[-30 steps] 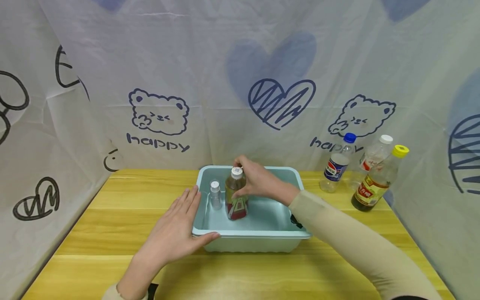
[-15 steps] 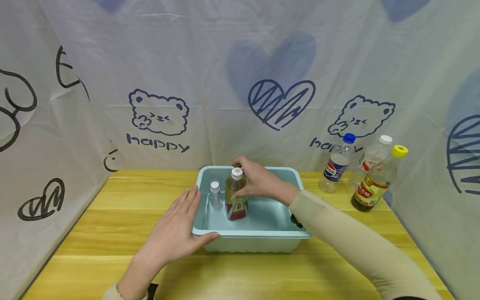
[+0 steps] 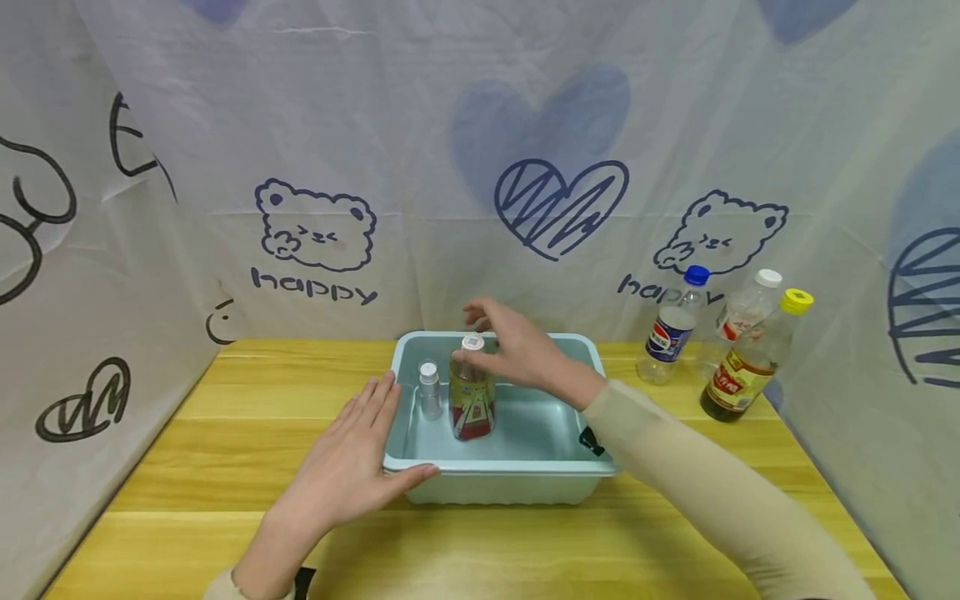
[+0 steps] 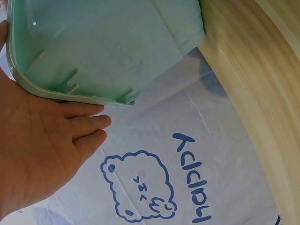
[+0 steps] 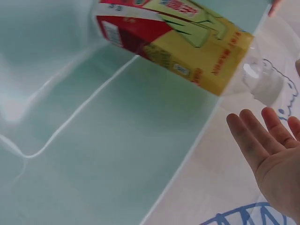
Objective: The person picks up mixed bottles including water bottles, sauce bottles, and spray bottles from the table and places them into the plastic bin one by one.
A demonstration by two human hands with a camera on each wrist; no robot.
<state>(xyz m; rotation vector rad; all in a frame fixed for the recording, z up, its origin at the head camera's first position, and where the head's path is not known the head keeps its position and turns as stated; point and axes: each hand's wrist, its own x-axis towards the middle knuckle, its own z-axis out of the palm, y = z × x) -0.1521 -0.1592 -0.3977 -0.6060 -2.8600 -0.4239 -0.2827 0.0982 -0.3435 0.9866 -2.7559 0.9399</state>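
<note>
In the head view, a bottle (image 3: 472, 404) with a white cap and a red, yellow and green label stands upright in a light blue plastic tub (image 3: 517, 467). My right hand (image 3: 521, 346) is around the height of its cap, fingers spread and apart from the label. The right wrist view shows the bottle's white cap (image 5: 269, 89) beside those loose fingers. A small clear bottle (image 3: 430, 392) with a white cap stands left of it in the tub. My left hand (image 3: 345, 458) lies with straight fingers along the tub's left rim, thumb at the front corner.
At the right of the wooden table (image 3: 225, 483) stand a blue-capped Pepsi bottle (image 3: 670, 333), a white-capped clear bottle (image 3: 738, 312) and a yellow-capped bottle (image 3: 738, 383) with dark liquid low inside. A printed white cloth (image 3: 420, 208) hangs behind the table.
My right hand has let go of the labelled bottle and risen from its side to about its cap. The bottle stays in the tub. My left hand has not moved.
</note>
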